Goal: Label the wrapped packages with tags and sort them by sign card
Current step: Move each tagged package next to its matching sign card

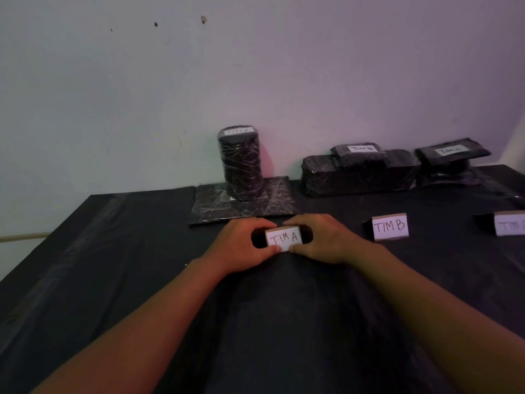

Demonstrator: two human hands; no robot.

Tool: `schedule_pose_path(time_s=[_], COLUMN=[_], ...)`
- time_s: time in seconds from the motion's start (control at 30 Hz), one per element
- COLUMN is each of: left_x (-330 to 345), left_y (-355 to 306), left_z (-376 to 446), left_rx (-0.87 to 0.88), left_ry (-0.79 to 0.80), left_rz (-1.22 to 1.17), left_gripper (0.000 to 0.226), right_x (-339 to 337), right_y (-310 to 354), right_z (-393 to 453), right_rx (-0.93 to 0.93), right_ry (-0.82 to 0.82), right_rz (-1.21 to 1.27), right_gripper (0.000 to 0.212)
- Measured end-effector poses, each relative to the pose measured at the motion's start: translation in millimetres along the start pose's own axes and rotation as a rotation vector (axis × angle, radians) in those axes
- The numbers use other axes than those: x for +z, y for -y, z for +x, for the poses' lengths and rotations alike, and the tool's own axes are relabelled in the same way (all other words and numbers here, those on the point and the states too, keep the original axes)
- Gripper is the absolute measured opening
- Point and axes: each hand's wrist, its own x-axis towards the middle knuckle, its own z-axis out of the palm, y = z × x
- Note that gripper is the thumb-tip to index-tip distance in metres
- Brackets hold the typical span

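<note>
Packages tagged and stacked along table back edge behind cards; left hand and right hand pinch TIM A card, near done

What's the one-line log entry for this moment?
stage: sorting | hands: left hand and right hand both grip TIM A card | cylinder package: tagged, behind card
</note>
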Motion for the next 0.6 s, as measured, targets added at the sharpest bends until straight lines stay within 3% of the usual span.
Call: schedule_pose_path(time_s=[0.17,0.6], left_x=[-11,-42], left_y=[7,34], left_z=[-11,-44], left_rx=[-0.026,-0.128], left_ry=[-0.019,-0.018], left_rz=[0.018,0.068], left_gripper=[0.037,0.039], right_x=[15,47], right_y=[14,54], right_z=[0,16], right_rx=[-0.021,-0.043], right_ry=[-0.046,-0.071], right_rz=[0.009,-0.02], right_gripper=[0.051,0.053])
